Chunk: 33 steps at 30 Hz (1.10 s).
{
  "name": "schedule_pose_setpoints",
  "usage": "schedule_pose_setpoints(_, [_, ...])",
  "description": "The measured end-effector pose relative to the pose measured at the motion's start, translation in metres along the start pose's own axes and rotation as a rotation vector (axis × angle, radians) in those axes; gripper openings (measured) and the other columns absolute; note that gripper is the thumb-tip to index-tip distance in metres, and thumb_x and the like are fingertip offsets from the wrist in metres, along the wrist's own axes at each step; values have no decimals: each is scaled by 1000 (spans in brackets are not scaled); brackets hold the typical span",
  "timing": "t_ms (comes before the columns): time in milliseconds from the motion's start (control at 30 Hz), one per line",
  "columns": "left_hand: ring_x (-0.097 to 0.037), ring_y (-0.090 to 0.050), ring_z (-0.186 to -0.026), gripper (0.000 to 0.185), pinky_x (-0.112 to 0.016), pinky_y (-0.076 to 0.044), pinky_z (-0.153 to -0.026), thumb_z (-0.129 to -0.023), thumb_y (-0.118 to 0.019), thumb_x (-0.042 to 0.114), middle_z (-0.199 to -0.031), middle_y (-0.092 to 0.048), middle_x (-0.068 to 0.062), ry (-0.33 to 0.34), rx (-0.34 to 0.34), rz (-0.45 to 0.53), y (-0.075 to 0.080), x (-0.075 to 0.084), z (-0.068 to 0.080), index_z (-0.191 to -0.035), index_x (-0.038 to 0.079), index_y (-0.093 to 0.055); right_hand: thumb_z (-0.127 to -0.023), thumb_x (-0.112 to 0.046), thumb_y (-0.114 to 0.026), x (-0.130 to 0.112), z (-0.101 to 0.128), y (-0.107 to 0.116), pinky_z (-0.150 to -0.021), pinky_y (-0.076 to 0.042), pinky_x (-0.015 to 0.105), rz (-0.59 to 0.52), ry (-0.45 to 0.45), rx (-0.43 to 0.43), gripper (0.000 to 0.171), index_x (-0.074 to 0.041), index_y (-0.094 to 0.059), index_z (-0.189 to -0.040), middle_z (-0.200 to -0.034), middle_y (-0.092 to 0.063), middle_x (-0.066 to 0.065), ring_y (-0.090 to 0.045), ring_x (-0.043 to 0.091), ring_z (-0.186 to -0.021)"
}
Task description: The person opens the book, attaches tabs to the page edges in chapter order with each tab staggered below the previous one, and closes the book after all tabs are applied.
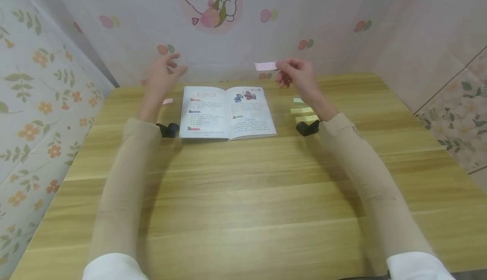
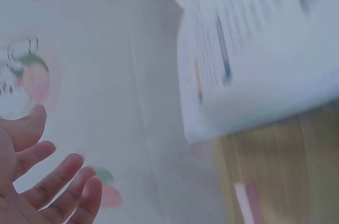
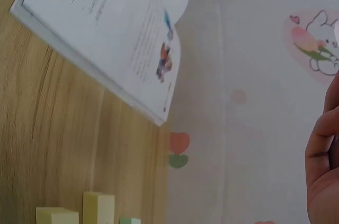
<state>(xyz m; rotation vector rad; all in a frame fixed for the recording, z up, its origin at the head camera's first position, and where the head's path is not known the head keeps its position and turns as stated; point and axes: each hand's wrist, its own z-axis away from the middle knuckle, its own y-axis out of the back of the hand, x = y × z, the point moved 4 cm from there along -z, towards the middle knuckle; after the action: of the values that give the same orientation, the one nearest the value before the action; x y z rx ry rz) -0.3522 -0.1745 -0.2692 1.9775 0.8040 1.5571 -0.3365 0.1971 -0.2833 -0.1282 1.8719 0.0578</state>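
Note:
An open illustrated book lies flat at the far middle of the wooden table. My right hand is raised above the table to the book's right and pinches a narrow pink sticky strip between thumb and fingers. My left hand hovers above the book's left side with fingers loosely spread, holding nothing. In the left wrist view the left hand's fingers are spread before the wall, with the book blurred beside them. The right wrist view shows the book and only the edge of the right hand.
Yellow sticky-note pads and a small green one lie right of the book; they also show as pads. A pink strip lies left of the book. Patterned walls close in the table's far and left sides.

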Motion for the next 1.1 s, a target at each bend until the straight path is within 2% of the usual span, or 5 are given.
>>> schedule_pose_setpoints(333, [-33,-57,-119,53,-48,-46,-101,-103,-58,34,-139,-57,-18,-102,-84,-106,-38,39,0,-151,14,-47,-99,-14,-66,19,-15,9,-48,-42,22,91,-53,-7,21,7,-67,-96,-68,-66,9,-58,19,-52])
schedule_pose_setpoints(567, [-32,-51,-130,52,-47,-43,-106,-103,-56,31,-142,-54,-15,-119,-134,-198,-64,55,-3,-150,11,-46,-100,-16,-65,33,-23,13,-51,-42,24,210,-87,-11,23,6,-68,-94,-70,-68,9,-58,17,-55])
schedule_pose_setpoints(767, [-33,-52,-129,46,-46,-44,-105,-102,-56,26,-141,-53,-17,-158,-174,-214,-88,66,-2,-143,6,-52,-100,-13,-62,38,-24,16,-51,-44,24,257,-172,9,20,1,-65,-86,-70,-68,8,-60,17,-55])
schedule_pose_setpoints(967, [-31,-52,-129,42,-43,-44,-105,-102,-59,22,-143,-53,-15,-197,-220,-252,-109,74,-2,-141,6,-55,-100,-9,-62,43,-24,19,-48,-44,22,259,-238,27,23,14,-63,-100,-69,-69,10,-61,16,-52])
schedule_pose_setpoints(1100, [-32,-50,-131,43,-42,-43,-108,-101,-62,19,-146,-49,-17,-230,-255,-302,-120,81,-1,-140,5,-55,-100,-12,-63,54,-28,23,-48,-46,21,286,-268,45,26,14,-63,-104,-68,-69,8,-63,17,-53])
